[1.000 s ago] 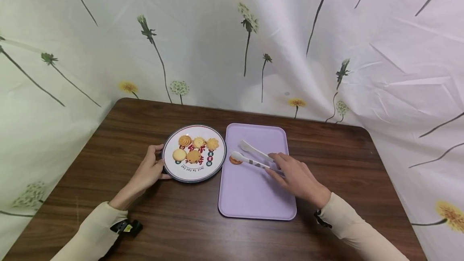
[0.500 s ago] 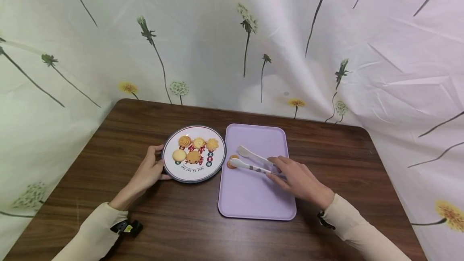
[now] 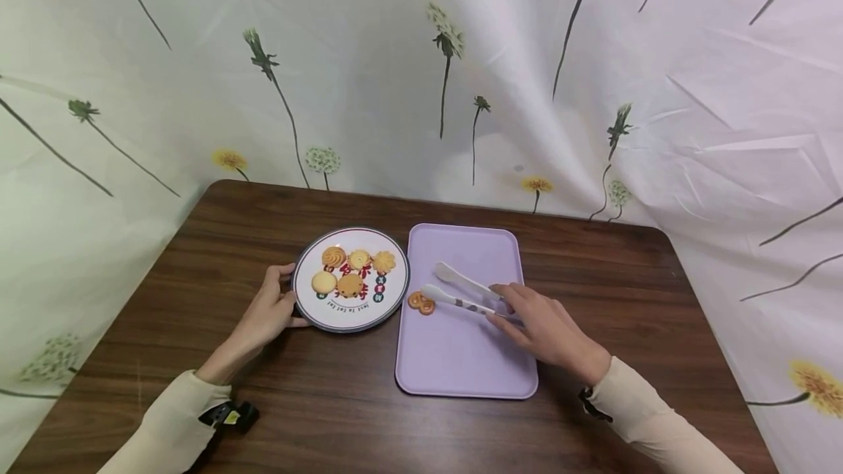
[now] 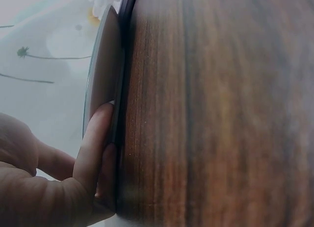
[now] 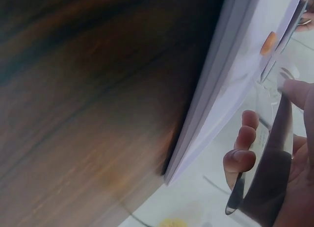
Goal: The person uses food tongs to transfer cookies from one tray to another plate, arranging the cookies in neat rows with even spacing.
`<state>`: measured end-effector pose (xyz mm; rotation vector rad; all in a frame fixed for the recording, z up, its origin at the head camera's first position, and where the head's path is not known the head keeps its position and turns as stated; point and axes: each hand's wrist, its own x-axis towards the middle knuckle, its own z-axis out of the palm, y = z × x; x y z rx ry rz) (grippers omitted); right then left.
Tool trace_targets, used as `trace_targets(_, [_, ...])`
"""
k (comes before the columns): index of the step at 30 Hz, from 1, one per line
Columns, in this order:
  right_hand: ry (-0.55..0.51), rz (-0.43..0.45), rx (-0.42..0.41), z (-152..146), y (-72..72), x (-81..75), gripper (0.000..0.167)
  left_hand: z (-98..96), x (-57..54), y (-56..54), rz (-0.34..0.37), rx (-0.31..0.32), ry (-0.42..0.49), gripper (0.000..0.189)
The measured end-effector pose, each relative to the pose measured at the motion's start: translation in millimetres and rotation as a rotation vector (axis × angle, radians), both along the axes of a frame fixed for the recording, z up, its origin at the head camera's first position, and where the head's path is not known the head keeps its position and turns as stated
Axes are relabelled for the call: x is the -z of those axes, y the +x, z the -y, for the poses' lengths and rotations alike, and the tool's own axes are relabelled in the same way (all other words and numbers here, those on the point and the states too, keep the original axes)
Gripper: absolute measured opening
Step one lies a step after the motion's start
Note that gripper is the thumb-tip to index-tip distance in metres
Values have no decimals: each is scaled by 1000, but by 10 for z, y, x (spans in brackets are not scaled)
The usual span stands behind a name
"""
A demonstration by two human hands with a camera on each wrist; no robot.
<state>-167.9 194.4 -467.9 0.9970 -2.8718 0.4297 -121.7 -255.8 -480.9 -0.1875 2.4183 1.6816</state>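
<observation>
My left hand [image 3: 268, 307] holds the left rim of a round white plate [image 3: 358, 317] with a dark edge and printed lettering. Several cookies [image 3: 350, 285] lie on it, in round and flower-like shapes. In the left wrist view, fingers [image 4: 95, 141] reach under the plate's raised rim [image 4: 105, 65]. My right hand [image 3: 545, 326] grips a pair of tongs [image 3: 464, 303] over a lilac tray [image 3: 461, 364]. The tongs' arms stand apart, with nothing between their tips. A pretzel-shaped cookie [image 3: 421, 303] rests at the tray's left edge, beside the nearer tip.
Plate and tray stand side by side on a dark wooden table [image 3: 316, 408], their edges close together. A white cloth [image 3: 395, 93] printed with dandelions hangs behind the table and at its sides. Dark wrist straps [image 3: 227, 414] are on both sleeves.
The tongs' tips, over the pretzel-shaped cookie before, have shifted slightly right and off it, so more of it shows. The cookie now lies a little lower left. My left hand stays at the plate.
</observation>
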Motion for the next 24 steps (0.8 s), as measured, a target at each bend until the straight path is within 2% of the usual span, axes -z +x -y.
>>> trace_targets(7, [33,-42,-78,129,93,36,45,-5,2,6,-3,-8,26,58])
trace_targets(14, [44,-140,-98,155,126,70,41,-5,7,-7,-16,-8,49,57])
trace_targets(24, [45,-139,-98,140,130,73,38,-6,11,0,-17,-10,47,57])
